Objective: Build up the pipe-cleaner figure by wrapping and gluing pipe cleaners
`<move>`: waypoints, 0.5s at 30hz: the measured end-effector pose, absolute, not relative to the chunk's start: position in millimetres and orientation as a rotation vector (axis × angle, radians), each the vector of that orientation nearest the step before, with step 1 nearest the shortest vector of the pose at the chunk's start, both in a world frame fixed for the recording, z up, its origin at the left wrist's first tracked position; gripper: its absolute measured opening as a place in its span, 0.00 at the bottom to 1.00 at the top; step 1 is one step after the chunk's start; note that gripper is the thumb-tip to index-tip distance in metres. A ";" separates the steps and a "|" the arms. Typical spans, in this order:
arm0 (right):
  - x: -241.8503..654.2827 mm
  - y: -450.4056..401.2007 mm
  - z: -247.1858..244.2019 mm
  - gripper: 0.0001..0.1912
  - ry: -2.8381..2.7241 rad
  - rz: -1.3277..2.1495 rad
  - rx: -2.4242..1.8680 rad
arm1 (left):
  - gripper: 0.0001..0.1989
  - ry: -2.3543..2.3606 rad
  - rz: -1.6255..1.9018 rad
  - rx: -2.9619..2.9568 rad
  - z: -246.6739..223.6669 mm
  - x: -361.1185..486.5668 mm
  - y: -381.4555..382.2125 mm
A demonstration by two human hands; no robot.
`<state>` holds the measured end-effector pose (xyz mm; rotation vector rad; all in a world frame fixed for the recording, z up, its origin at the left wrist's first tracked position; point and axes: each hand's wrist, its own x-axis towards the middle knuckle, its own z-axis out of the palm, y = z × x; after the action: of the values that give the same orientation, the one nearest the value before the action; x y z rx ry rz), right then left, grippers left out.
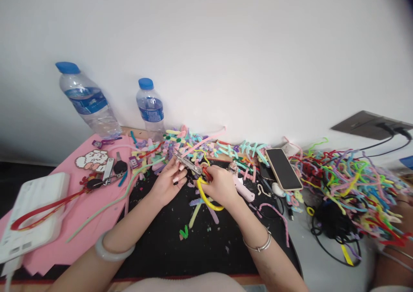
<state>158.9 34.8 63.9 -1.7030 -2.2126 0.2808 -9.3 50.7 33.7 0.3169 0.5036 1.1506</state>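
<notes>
Gripping a metal tool (190,164) (orange-handled), right hand (221,186) sits near left hand (167,184).

Silver tool (191,165) w/ red grip (207,174), tilted, held over blk mat (164,244).

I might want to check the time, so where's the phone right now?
In the head view, the phone lies right of the right hand, screen up, just left of the colorful heap of fuzzy stems.
</notes>
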 end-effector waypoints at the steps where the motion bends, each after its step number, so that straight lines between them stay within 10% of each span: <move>1: 158.1 35.2 63.9 0.14 -2.213 0.279 -1.706 | 0.08 0.505 1.155 0.309 33.7 -9.7 51.0; 15: 154.1 35.2 64.9 0.18 -2.195 0.315 -1.741 | 0.07 0.491 1.170 0.275 31.5 -11.2 51.7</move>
<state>154.1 35.2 64.9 -1.7410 -2.1946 0.3147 -11.2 51.7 31.5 0.2752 0.4909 1.1699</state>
